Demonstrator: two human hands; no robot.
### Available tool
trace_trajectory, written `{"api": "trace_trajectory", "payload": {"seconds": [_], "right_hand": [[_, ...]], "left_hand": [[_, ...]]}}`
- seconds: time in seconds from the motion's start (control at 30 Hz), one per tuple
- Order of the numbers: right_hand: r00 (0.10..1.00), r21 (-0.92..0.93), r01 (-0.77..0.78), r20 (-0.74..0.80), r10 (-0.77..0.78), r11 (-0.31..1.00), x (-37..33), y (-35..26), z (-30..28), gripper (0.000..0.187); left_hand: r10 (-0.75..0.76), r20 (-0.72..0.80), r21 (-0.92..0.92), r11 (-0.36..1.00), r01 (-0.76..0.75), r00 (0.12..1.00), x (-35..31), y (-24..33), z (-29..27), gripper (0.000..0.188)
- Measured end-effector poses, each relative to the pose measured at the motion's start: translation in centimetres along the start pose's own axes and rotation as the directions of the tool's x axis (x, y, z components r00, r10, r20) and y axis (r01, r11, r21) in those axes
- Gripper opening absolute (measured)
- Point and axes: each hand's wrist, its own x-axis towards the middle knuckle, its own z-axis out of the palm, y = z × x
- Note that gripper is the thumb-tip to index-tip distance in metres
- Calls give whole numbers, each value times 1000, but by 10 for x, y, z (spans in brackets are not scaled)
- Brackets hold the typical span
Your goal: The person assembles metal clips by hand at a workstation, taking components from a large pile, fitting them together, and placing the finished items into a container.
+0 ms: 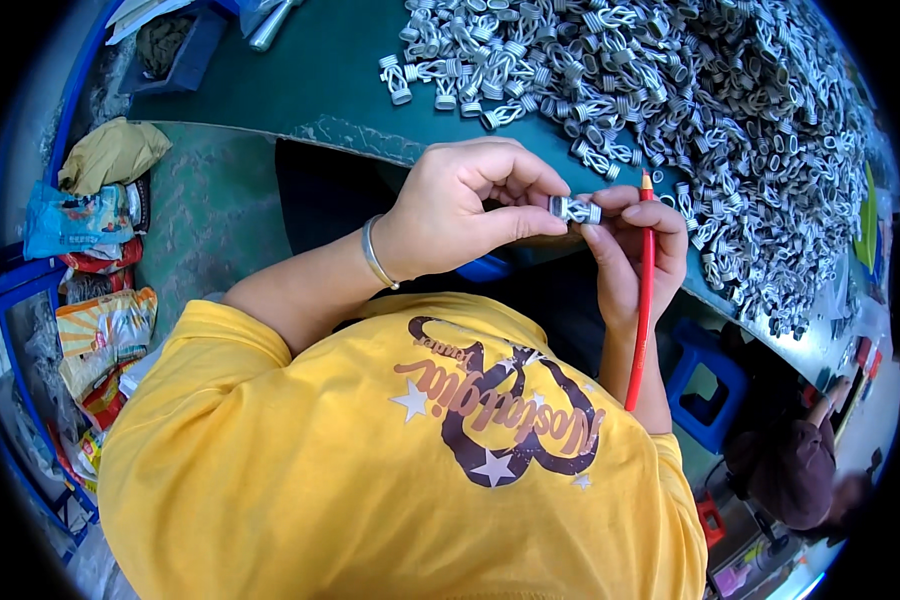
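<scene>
A small silvery metal piece, with a ringed end and twisted open strands, is held up in front of my chest. My left hand pinches its left end between thumb and forefinger. On the other end are the thumb and fingertips of my right hand. A red pencil also rests between the fingers of that hand, its sharpened tip pointing away from me. Just beyond my hands, a big heap of similar metal pieces covers the far right of the green table.
A blue bin with dark cloth stands at the table's far left. Bags and packets fill a blue-framed rack on the left. To the right are a blue stool and another person in dark clothing. The table edge runs under my hands.
</scene>
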Motion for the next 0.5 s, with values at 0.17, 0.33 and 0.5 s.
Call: {"api": "trace_trajectory", "payload": {"seconds": [0.17,0.33,0.5], "right_hand": [[997,107,49,-67,-42,993,-1,-2,-1,44],[998,-83,-5,-63,0,997,-1,-3,-3,39],[999,-153,-43,-25,40,987,0,-1,2,34]], "left_hand": [[-115,-20,-67,991,114,993,-1,-3,1,22],[-99,-25,-48,994,98,995,-1,-2,1,23],[100,-16,68,993,-99,995,3,-1,4,24]]}}
